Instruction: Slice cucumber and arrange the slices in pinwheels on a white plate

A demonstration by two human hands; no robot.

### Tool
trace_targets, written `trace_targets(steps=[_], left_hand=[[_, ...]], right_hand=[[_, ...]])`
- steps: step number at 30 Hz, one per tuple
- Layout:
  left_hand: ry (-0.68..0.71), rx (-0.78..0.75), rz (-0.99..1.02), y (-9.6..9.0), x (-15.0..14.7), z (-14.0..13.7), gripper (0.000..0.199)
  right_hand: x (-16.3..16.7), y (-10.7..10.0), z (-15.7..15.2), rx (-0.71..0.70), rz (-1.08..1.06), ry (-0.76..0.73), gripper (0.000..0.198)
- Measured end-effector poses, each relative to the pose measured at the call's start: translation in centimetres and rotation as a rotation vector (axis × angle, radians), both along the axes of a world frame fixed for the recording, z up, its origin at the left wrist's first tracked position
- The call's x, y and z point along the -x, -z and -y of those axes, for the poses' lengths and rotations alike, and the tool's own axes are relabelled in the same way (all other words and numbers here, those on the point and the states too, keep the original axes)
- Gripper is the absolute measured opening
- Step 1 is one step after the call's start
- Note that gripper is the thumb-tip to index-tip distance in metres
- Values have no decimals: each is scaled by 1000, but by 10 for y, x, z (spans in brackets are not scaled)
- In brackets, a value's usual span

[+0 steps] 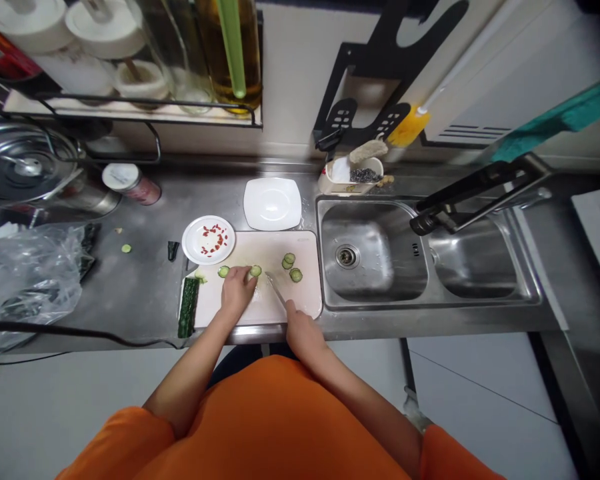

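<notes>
An orange top (285, 427) covers the torso, one solid, vivid colour across the front, with a smooth, rounded outline at its far edge. Its sleeves are short and loose: the left sleeve (125, 433) and the right sleeve (450, 453) share that orange and end around the elbows, leaving both forearms bare. The left hand (239, 293) and right hand (304, 333) are bare too. Below the top shows a strip of dark, bluish legwear (235, 363).
</notes>
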State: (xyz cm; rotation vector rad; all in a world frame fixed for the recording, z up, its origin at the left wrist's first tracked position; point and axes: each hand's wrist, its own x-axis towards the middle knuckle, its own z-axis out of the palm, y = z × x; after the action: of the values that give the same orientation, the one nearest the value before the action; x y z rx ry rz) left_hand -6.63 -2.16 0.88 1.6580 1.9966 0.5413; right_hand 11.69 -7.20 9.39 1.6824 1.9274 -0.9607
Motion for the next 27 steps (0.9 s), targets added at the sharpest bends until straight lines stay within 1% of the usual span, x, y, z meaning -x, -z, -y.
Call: trace_targets(steps=[4, 8, 13, 19, 27], left_hand=[[-5, -63, 39, 7, -2, 1, 28], [-13, -99, 50, 10, -1, 1, 26], [-15, -97, 53, 11, -1, 0, 27], [-20, -65, 52, 12, 0, 0, 29], [-18, -67, 58, 14, 0, 0, 29]], right_hand=[[13, -4, -8, -25, 16, -42, 43], [24, -10, -16, -30, 33, -76, 41], [30, -12, -19, -27, 48, -92, 40], [32, -13, -20, -20, 58, -82, 40], [33, -12, -20, -11, 57, -78, 42]])
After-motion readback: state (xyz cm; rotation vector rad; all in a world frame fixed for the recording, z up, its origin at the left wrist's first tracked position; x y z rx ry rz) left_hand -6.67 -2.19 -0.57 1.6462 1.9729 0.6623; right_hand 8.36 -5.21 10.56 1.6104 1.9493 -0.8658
